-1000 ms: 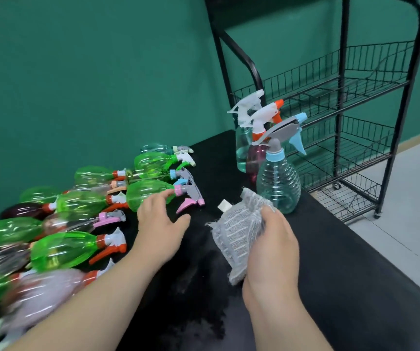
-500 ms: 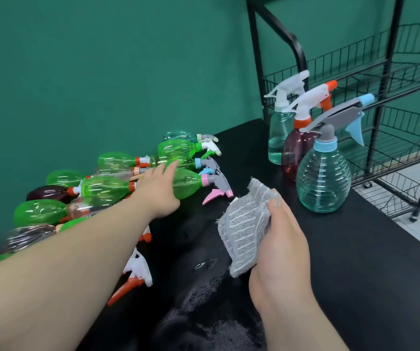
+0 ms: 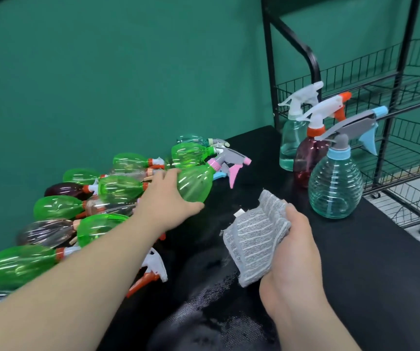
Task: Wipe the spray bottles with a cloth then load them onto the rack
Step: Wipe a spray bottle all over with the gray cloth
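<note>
Bottle: The green bottle (image 3: 196,183) is at the near edge of the pile (image 3: 117,188). Its pink trigger (image 3: 234,171) points toward the rack (image 3: 400,72).
Left grip: My left grip (image 3: 168,198) curls round the bottle's fat end, thumb below.
Right grip: My right grip (image 3: 295,254) pinches the folded grey cloth (image 3: 254,239) above the black surface (image 3: 355,274).
How it feels: I think it is empty, so light. The thin plastic looks smooth and slippery. It may dent if I squeeze hard.
Best hold: The fat belly for wiping, I think. The neck under the trigger for lifting.
In the way: Other bottles in the pile lie close and could roll. Three standing bottles (image 3: 335,186) are between me and the rack. I could knock them over.
</note>
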